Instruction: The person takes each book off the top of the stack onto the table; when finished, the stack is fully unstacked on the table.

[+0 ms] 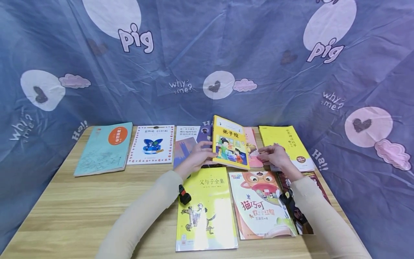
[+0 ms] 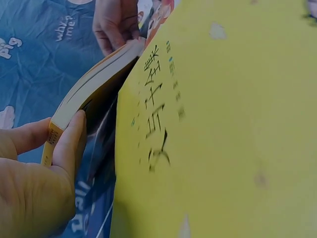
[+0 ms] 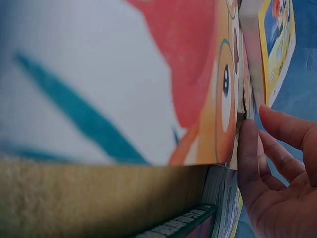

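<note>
In the head view my left hand (image 1: pixel 201 155) holds a yellow-framed storybook (image 1: pixel 230 144) by its left edge, tilted up over the back row. The left wrist view shows the thumb and a finger of my left hand (image 2: pixel 39 173) pinching its spine (image 2: pixel 51 141). My right hand (image 1: pixel 277 158) is beside the right edge of a pink book (image 1: pixel 256 151), partly hidden behind the storybook. In the right wrist view the fingers of my right hand (image 3: pixel 282 163) are spread near the storybook's lower corner; whether they touch it I cannot tell.
A teal book (image 1: pixel 103 151), a white butterfly book (image 1: pixel 151 147), a map-and-paintings book (image 1: pixel 184 151) and a yellow myth book (image 1: pixel 284 140) lie along the back. In front are a yellow book (image 1: pixel 207 187), a cat book (image 1: pixel 258 223) and a dark book (image 1: pixel 300 219). A blue cloth (image 1: pixel 181 54) hangs behind.
</note>
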